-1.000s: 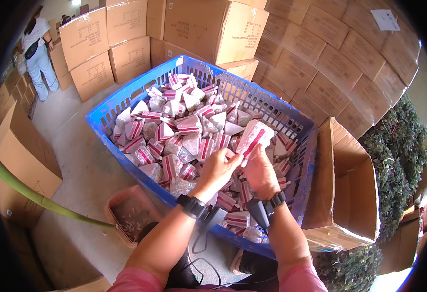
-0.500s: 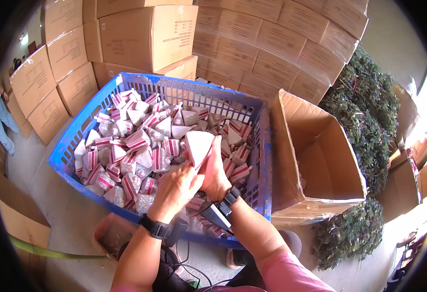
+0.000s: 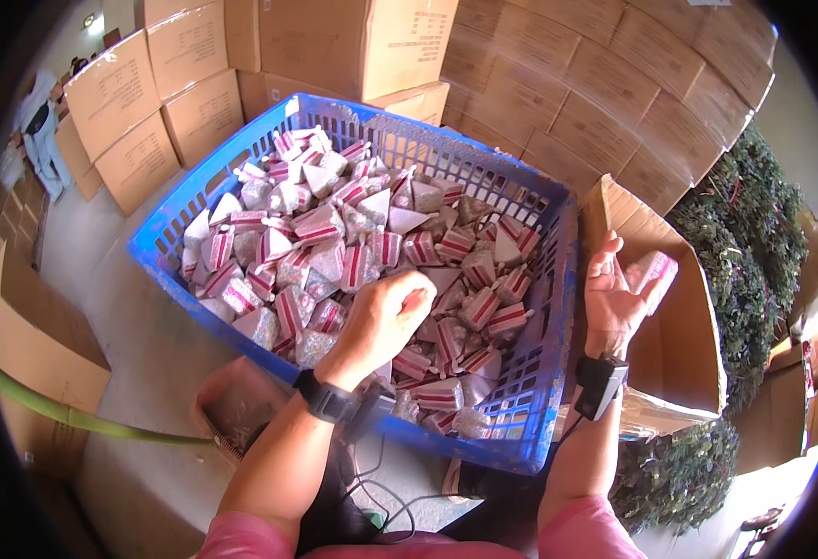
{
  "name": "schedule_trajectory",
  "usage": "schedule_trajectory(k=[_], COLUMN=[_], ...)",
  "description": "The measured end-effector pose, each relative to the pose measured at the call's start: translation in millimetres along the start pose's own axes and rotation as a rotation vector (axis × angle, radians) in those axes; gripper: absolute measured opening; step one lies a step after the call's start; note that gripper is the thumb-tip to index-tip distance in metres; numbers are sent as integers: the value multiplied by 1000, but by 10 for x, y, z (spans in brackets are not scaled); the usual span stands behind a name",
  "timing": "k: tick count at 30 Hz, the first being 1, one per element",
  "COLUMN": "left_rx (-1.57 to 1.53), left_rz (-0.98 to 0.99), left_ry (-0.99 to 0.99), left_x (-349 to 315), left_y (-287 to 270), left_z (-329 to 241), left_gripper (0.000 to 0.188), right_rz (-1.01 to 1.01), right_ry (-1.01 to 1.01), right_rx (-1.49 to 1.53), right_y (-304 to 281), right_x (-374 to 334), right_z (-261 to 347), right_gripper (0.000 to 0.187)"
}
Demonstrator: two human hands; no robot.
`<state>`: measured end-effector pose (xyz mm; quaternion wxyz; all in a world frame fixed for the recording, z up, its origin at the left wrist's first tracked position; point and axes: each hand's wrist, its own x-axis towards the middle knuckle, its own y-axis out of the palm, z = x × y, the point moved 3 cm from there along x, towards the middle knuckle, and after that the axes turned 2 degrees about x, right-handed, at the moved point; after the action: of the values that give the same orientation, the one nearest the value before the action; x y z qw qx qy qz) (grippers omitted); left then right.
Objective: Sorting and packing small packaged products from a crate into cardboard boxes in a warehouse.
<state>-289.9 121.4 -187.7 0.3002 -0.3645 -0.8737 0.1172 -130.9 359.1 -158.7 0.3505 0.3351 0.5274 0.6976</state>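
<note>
Left hand (image 3: 386,317): curled loosely over the crinkly red-and-white triangular plastic packets (image 3: 334,252) heaped in the blue plastic lattice crate (image 3: 539,391).
Right hand (image 3: 614,293): open, right of the crate, a pink packet (image 3: 653,275) at its fingertips above the open brown cardboard box (image 3: 679,354).

The picture is bright with daylight, and the strongest light comes from the right side, where the wall looks washed out. The round lens bends the stacked cardboard boxes (image 3: 353,42) at the edges, and a black ring fills the corners. The middle looks sharp, with soft shadows inside the blue basket (image 3: 539,410).
</note>
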Motion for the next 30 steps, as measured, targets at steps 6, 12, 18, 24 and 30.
schedule_trajectory(k=[6,12,18,24,30], left_rx=[-65,-195,-144,-20,-2], left_rz=[-28,-127,-144,-114,-40], left_ry=[-118,-140,-99,-91,-76], left_x=[81,126,105,28,130], left_y=[37,54,147,168,156], left_z=[104,218,18,104,-27], left_gripper=[10,19,22,20,18], right_rz=[262,1503,1732,1860,1801], right_ry=[578,71,146,256,334], right_rx=[-1199,-1769,-1419,-1277,-1482], right_y=[-421,-1646,-1048,-677,-446], right_x=[-163,-530,-998,-1266,-1119], right_z=[-1141,-2270,-2700,-2722,-2631], right_gripper=[25,40,41,42,43])
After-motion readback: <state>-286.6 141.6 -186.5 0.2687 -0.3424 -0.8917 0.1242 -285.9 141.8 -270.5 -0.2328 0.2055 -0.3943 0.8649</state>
